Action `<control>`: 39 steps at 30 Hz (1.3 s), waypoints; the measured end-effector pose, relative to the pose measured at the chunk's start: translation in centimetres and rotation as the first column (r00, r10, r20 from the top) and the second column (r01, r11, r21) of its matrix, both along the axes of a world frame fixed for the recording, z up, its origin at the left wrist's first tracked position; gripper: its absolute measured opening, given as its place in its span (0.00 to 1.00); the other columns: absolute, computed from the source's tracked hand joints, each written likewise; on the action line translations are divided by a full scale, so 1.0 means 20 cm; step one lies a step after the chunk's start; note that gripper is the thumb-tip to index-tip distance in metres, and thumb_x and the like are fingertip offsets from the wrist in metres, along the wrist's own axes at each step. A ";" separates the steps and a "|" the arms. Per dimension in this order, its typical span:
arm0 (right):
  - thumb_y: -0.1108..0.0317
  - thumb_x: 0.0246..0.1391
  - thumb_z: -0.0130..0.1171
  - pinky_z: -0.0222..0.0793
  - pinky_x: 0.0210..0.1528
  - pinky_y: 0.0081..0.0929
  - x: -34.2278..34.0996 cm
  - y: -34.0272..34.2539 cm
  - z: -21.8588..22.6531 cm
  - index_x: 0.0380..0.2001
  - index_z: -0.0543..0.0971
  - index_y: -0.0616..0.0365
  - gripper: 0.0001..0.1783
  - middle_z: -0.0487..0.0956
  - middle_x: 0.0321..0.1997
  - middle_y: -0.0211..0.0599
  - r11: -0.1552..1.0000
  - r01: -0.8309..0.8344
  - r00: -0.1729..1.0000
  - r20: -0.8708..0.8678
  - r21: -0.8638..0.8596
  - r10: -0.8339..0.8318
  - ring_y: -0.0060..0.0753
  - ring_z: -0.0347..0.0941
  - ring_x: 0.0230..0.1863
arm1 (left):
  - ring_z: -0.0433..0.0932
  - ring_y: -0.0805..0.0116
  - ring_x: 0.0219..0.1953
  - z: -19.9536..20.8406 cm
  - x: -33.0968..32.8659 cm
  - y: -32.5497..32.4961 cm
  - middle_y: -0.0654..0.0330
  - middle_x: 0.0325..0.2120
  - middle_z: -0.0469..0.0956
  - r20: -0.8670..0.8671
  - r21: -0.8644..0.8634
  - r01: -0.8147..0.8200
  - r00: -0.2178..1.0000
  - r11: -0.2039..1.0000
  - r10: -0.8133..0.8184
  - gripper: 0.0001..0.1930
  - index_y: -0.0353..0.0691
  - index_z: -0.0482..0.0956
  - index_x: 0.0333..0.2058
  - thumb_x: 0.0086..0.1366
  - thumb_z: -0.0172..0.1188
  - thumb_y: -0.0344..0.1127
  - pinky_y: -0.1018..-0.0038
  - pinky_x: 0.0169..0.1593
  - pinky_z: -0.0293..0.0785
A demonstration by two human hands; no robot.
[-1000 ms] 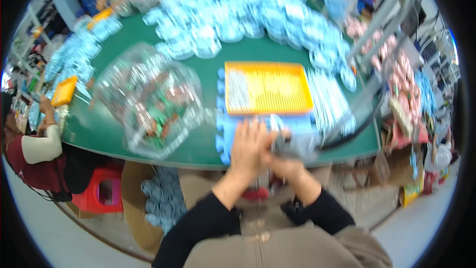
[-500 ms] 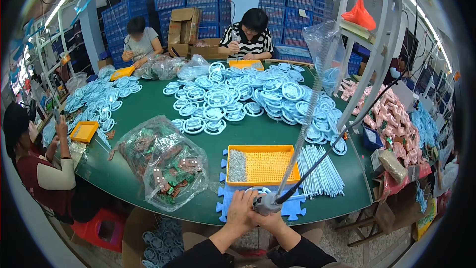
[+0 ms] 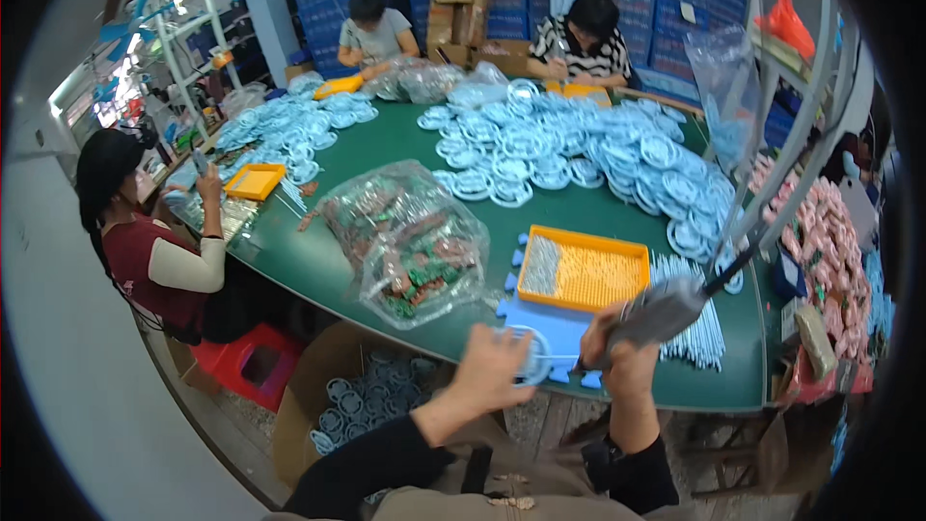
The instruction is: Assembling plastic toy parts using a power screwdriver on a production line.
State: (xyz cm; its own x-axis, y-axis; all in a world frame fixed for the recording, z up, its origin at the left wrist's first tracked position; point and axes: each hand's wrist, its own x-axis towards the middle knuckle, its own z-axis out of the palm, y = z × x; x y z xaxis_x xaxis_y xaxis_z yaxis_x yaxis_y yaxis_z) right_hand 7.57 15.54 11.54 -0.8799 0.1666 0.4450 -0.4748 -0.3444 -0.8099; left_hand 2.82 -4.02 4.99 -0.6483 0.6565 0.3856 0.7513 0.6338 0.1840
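Note:
My left hand (image 3: 490,374), smeared by motion, is closed on the edge of a light blue round plastic frame (image 3: 536,364) at the table's front edge. A thin pale rod runs from the frame toward my right hand; I cannot tell whether it is fixed to the frame. My right hand (image 3: 625,359) grips a grey electric screwdriver (image 3: 666,311), tilted, with a dark cable at its upper end. Beneath them lies a blue foam mat (image 3: 555,320). On it stands a yellow tray (image 3: 590,306) of small screws, with a bundle of pale blue sticks (image 3: 702,333) beside it.
A clear bag (image 3: 424,265) of green and brown circuit boards lies left of the tray. Blue frames (image 3: 521,140) are heaped across the table. A carton (image 3: 323,376) of blue frames stands below. Pink parts (image 3: 820,260) are piled right. Three people sit around the table.
My hands have moved apart. The screwdriver has been raised and swung to the right, and the blue frame now shows in my left hand. The whole view has turned left and down.

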 end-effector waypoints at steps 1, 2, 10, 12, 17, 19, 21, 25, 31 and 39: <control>0.45 0.47 0.73 0.65 0.20 0.27 -0.01 0.04 0.01 0.47 0.71 0.63 0.37 0.72 0.20 0.33 0.998 0.057 0.998 -0.010 -0.016 -0.057 0.28 0.69 0.19 | 0.70 0.50 0.39 0.06 0.06 -0.12 0.49 0.41 0.75 0.002 0.021 -0.049 0.999 0.999 0.049 0.37 0.38 0.75 0.51 0.42 0.72 0.50 0.57 0.45 0.66; 0.44 0.47 0.73 0.67 0.23 0.27 -0.01 0.07 0.05 0.50 0.71 0.64 0.39 0.73 0.22 0.33 0.993 0.113 0.994 -0.011 0.044 -0.113 0.28 0.70 0.20 | 0.71 0.49 0.40 0.08 0.11 -0.26 0.49 0.42 0.74 -0.020 0.074 -0.082 0.996 0.994 0.083 0.36 0.39 0.76 0.51 0.42 0.72 0.48 0.57 0.44 0.67; 0.71 0.53 0.61 0.69 0.32 0.22 -0.12 0.33 0.10 0.55 0.69 0.68 0.26 0.75 0.26 0.32 0.920 0.337 0.915 0.161 0.202 -0.371 0.23 0.73 0.27 | 0.71 0.43 0.46 -0.37 0.41 -1.05 0.46 0.47 0.70 0.206 -0.118 -0.503 0.831 0.856 0.517 0.40 0.40 0.75 0.53 0.40 0.75 0.52 0.53 0.51 0.68; 0.73 0.54 0.58 0.70 0.33 0.23 -0.15 0.36 0.12 0.55 0.68 0.69 0.25 0.75 0.25 0.34 0.900 0.345 0.901 0.176 0.265 -0.397 0.24 0.73 0.26 | 0.72 0.46 0.44 -0.27 0.32 -0.97 0.48 0.45 0.72 0.161 -0.157 -0.469 0.856 0.869 0.491 0.38 0.39 0.77 0.52 0.44 0.75 0.53 0.56 0.49 0.70; 0.79 0.48 0.62 0.69 0.35 0.20 -0.30 0.43 0.09 0.55 0.69 0.67 0.28 0.77 0.29 0.33 0.905 0.344 0.907 0.162 0.249 -0.389 0.21 0.74 0.30 | 0.76 0.54 0.42 0.29 -0.18 -0.51 0.55 0.39 0.77 0.198 0.171 0.073 0.974 0.983 -0.107 0.27 0.39 0.80 0.49 0.53 0.71 0.48 0.64 0.45 0.74; 0.81 0.47 0.63 0.68 0.35 0.19 -0.35 0.50 0.06 0.55 0.69 0.67 0.29 0.76 0.29 0.34 0.855 0.460 0.864 0.103 0.240 -0.493 0.21 0.73 0.30 | 0.76 0.53 0.46 0.41 -0.53 -0.32 0.53 0.41 0.76 0.177 0.132 0.236 0.950 0.963 -0.258 0.28 0.40 0.79 0.51 0.54 0.70 0.49 0.61 0.47 0.74; 0.79 0.48 0.63 0.67 0.33 0.20 -0.37 0.62 0.04 0.56 0.68 0.67 0.30 0.75 0.28 0.34 0.800 0.551 0.819 0.033 0.237 -0.573 0.23 0.72 0.29 | 0.77 0.50 0.47 0.43 -0.95 -0.17 0.50 0.45 0.77 0.152 0.021 0.289 0.945 0.957 -0.289 0.29 0.40 0.77 0.52 0.54 0.70 0.48 0.60 0.48 0.75; 0.67 0.50 0.67 0.66 0.31 0.22 -0.40 0.75 0.02 0.58 0.64 0.67 0.35 0.73 0.26 0.34 0.728 0.637 0.756 -0.019 0.253 -0.654 0.24 0.70 0.27 | 0.72 0.45 0.56 0.29 -1.84 0.02 0.45 0.51 0.74 0.238 -0.105 0.027 0.971 0.994 -0.001 0.34 0.43 0.72 0.59 0.56 0.65 0.53 0.58 0.57 0.72; 0.59 0.49 0.72 0.67 0.28 0.24 -0.41 0.90 -0.07 0.57 0.65 0.67 0.39 0.71 0.22 0.33 0.657 0.716 0.684 -0.050 0.236 -0.728 0.27 0.69 0.24 | 0.47 0.34 0.72 0.09 -2.37 0.31 0.37 0.72 0.41 0.486 -0.446 -0.609 0.451 0.656 0.749 0.63 0.45 0.45 0.73 0.48 0.59 0.78 0.47 0.70 0.48; 0.52 0.49 0.73 0.63 0.26 0.22 -0.40 0.96 -0.08 0.59 0.64 0.63 0.43 0.72 0.26 0.33 0.650 0.717 0.687 -0.099 0.250 -0.720 0.27 0.68 0.25 | 0.39 0.24 0.71 -0.09 -2.57 0.86 0.36 0.71 0.40 0.639 0.115 -0.665 0.618 0.738 0.458 0.54 0.51 0.50 0.72 0.52 0.61 0.68 0.39 0.68 0.48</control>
